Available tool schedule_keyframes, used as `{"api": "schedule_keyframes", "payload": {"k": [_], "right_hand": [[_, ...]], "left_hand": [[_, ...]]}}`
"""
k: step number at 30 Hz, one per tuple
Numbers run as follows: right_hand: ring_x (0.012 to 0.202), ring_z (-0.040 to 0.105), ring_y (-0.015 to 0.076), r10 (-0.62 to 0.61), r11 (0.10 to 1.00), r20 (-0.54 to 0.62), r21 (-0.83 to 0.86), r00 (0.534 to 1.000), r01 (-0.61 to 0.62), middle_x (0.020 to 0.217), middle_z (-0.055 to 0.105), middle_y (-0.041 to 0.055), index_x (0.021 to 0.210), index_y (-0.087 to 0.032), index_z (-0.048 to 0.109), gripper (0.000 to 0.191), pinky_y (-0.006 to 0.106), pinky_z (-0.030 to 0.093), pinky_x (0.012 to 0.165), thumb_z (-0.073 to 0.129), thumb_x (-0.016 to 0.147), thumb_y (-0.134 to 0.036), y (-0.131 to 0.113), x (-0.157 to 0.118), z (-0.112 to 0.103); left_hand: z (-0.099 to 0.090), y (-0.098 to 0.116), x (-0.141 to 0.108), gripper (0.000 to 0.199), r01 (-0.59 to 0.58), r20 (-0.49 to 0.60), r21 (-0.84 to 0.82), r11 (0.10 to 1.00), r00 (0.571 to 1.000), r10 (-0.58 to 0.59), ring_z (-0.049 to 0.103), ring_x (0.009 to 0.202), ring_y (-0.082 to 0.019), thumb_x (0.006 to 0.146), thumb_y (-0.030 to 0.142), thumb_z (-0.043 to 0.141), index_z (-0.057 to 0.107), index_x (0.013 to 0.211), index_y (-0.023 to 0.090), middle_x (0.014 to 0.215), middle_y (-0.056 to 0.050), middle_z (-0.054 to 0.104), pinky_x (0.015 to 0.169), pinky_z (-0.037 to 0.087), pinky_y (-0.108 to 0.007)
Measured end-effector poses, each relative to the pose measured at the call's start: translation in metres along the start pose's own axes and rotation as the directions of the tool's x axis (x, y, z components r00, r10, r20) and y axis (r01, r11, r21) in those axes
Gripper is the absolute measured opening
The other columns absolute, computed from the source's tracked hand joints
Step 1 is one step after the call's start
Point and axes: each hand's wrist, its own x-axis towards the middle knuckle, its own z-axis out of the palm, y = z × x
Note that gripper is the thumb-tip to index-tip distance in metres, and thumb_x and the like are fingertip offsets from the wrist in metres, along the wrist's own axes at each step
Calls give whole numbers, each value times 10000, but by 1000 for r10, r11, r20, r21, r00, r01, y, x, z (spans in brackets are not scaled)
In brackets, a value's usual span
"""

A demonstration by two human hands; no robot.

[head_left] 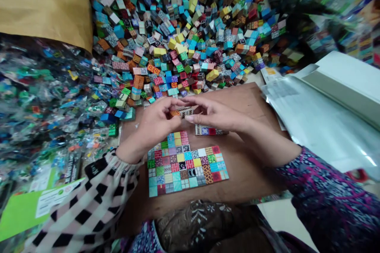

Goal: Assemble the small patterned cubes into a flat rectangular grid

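Note:
My left hand (158,120) and my right hand (215,114) meet over the far part of a brown board (246,106). Between their curled fingers is a short row of small patterned cubes (186,112), one end orange, partly hidden by the fingers. Both hands are closed on this row. Just below my right hand lies another strip of patterned cubes (204,130), partly covered by the hand. Nearer to me, a flat block of many colourful square cubes (187,166) rests on the board, with a narrower part reaching up toward my left hand.
A large heap of loose cubes (178,39) lies beyond the board. To the left are many small plastic-wrapped pieces (53,87), a yellow-brown bag (44,8) and a green labelled packet (26,213). Clear plastic sleeves (320,114) lie at the right.

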Motion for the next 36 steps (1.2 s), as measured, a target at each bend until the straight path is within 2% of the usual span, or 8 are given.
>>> {"api": "schedule_keyframes", "payload": {"k": [4,8,11,15,20,25,31,36], "right_hand": [[1220,633,221,-49,997,-51,52,997,52,1305,709,49,1181,-226,709,314,444,468,1110,701,893,-350,2,-2,-10],[1176,657,233,-10,997,-111,-72,994,2,1267,728,41,1142,-256,733,245,460,489,1087,671,925,-351,4,-21,-31],[1113,677,261,58,953,-215,-280,975,-118,1208,745,51,1141,-272,741,245,484,520,1037,652,940,-379,16,-42,-51],[1106,675,296,98,812,-311,-524,945,-257,1189,748,79,1146,-251,747,248,521,509,1029,637,948,-351,38,-65,-68],[1065,672,276,63,775,-294,-588,954,-232,1149,741,87,1147,-229,744,250,475,524,971,606,965,-333,46,-70,-59],[1010,657,257,56,736,-207,-653,977,-180,1080,717,90,1135,-222,735,250,426,527,911,550,986,-300,38,-64,-46],[1071,599,329,137,609,-139,-769,981,-194,1120,636,143,1244,-184,687,471,469,501,931,666,914,-519,20,-70,-35],[1095,568,331,139,597,-108,-784,984,-170,1147,599,153,1271,-157,656,510,463,492,949,675,908,-515,18,-74,-27]], "left_hand": [[14,-2,12,339,-83,101,-108,991,990,94,674,1033,-215,785,197,676,692,1124,192,1129,-72,738,933,546,-396],[26,-15,19,529,-89,179,-162,983,977,118,667,1106,-218,824,197,674,589,1345,177,1275,-113,693,963,550,-405],[33,-24,19,582,-99,235,-59,993,966,110,647,1176,-250,831,215,672,553,1399,166,1348,-139,656,997,537,-439],[40,-22,19,566,-165,399,190,968,914,77,607,1240,-337,771,244,747,625,1319,176,1298,-136,672,1072,469,-527],[49,-12,19,611,-207,500,321,924,866,20,630,1095,-317,718,230,771,626,1309,179,1150,-111,657,973,514,-480],[55,-7,18,550,-217,505,343,914,863,15,610,1040,-282,748,178,684,626,1295,162,1107,-100,618,937,519,-435],[54,-2,18,541,-181,513,384,905,857,-47,594,929,-251,740,215,730,647,1269,136,1027,-82,582,870,518,-395],[54,-6,17,596,-200,519,336,920,855,-4,594,926,-252,742,223,740,636,1328,186,990,-66,592,867,511,-394]]}}
